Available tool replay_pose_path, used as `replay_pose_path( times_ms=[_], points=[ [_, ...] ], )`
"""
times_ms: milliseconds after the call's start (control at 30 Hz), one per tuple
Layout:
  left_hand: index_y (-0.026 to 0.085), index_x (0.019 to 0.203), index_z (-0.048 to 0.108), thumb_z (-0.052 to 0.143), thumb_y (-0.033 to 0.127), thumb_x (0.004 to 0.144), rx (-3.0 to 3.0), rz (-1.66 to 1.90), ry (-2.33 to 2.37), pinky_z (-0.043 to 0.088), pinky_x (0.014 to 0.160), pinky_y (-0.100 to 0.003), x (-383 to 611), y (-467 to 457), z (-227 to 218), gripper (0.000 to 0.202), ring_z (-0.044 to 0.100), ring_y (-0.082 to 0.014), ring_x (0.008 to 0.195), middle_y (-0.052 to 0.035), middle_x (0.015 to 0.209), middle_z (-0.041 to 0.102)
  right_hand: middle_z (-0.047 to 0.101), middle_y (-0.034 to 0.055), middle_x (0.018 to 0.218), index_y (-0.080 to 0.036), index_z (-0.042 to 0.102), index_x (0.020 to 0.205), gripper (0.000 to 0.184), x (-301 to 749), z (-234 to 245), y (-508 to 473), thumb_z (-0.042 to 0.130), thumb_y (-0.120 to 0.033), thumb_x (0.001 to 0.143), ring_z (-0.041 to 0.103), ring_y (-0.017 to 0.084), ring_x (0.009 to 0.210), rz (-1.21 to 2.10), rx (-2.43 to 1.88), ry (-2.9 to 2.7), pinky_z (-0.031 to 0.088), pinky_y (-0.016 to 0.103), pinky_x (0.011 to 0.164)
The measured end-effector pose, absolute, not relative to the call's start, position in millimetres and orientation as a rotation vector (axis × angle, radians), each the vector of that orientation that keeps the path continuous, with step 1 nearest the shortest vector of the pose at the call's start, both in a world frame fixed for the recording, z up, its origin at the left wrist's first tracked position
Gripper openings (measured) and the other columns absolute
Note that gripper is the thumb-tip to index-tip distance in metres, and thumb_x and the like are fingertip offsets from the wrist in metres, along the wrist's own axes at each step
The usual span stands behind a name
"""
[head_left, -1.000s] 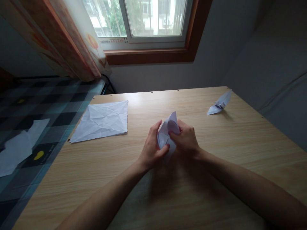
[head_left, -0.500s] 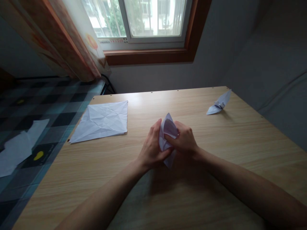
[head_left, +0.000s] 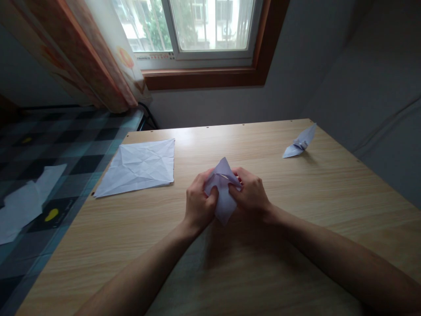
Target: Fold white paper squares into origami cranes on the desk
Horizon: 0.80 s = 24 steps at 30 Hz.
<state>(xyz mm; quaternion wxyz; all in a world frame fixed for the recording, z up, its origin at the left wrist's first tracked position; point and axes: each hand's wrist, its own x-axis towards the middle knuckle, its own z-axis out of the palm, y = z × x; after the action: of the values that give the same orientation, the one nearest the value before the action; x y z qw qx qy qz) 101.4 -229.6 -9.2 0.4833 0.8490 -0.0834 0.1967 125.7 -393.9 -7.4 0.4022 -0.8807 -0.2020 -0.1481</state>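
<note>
A partly folded piece of white paper [head_left: 223, 193] is held between both hands over the middle of a light wooden table [head_left: 296, 210]. My left hand [head_left: 197, 204] grips its left side with curled fingers and the thumb pressed on the front. My right hand [head_left: 251, 193] pinches its right side, fingers closed on the paper. The paper's point sticks up between the hands and its lower tip points down toward me.
A creased, unfolded white square sheet [head_left: 138, 166] lies flat at the table's left. A finished folded paper figure [head_left: 300, 142] sits at the far right. A checked bedcover with loose white paper [head_left: 23, 204] lies to the left. A window and curtain are behind.
Both hands have turned inward and closed tighter on the paper. The paper's open pocket has flattened into a pointed, diamond-like shape. My left hand has shifted slightly left.
</note>
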Motion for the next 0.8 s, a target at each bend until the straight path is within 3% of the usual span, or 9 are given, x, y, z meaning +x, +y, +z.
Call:
replay_pose_path(
  times_ms=[200, 400, 467, 633, 800],
  points=[
    [0.02, 0.102, 0.072, 0.047, 0.016, 0.084, 2.049, 0.393, -0.299, 0.054, 0.091, -0.035, 110, -218, -10, 0.031, 0.067, -0.0207, 0.099, -0.0031, 0.105, 0.073, 0.069, 0.0044, 0.094, -0.019, 0.064, 0.101, 0.024, 134, -9, -403, 0.051, -0.015, 0.081, 0.064, 0.018, 0.077, -0.307, -2.129, -0.596, 0.049, 0.028, 0.072],
    [0.02, 0.12, 0.066, 0.043, 0.012, 0.085, 2.184, 0.241, -0.576, 0.048, 0.103, -0.04, 125, -191, -13, 0.043, 0.062, -0.0218, 0.115, -0.0053, 0.123, 0.067, 0.069, 0.0072, 0.111, -0.019, 0.065, 0.114, 0.037, 152, -19, -425, 0.048, -0.008, 0.083, 0.063, 0.019, 0.103, -0.26, -2.046, -0.934, 0.05, 0.032, 0.09],
    [0.021, 0.126, 0.062, 0.041, 0.01, 0.084, 2.284, 0.213, -0.717, 0.042, 0.109, -0.045, 129, -181, -14, 0.049, 0.052, -0.0237, 0.128, -0.0047, 0.131, 0.062, 0.068, 0.0079, 0.115, -0.019, 0.066, 0.115, 0.04, 157, -23, -431, 0.047, -0.005, 0.082, 0.063, 0.019, 0.106, -0.252, -2.06, -1.004, 0.05, 0.034, 0.093],
    [0.025, 0.129, 0.06, 0.043, 0.011, 0.081, 2.455, 0.077, -0.889, 0.035, 0.112, -0.052, 134, -163, -11, 0.053, 0.042, -0.0262, 0.136, -0.0023, 0.139, 0.056, 0.068, 0.0074, 0.119, -0.021, 0.069, 0.113, 0.039, 164, -30, -440, 0.045, -0.006, 0.086, 0.062, 0.019, 0.111, -0.224, -2.131, -1.174, 0.049, 0.039, 0.097],
    [0.026, 0.133, 0.056, 0.045, 0.015, 0.077, 2.573, -0.111, -0.937, 0.028, 0.114, -0.056, 133, -156, 0, 0.058, 0.037, -0.029, 0.139, -0.0015, 0.143, 0.051, 0.065, 0.0096, 0.125, -0.019, 0.069, 0.115, 0.046, 163, -24, -447, 0.051, -0.008, 0.074, 0.057, 0.024, 0.121, -0.148, -2.219, -1.284, 0.045, 0.045, 0.103]
  ],
)
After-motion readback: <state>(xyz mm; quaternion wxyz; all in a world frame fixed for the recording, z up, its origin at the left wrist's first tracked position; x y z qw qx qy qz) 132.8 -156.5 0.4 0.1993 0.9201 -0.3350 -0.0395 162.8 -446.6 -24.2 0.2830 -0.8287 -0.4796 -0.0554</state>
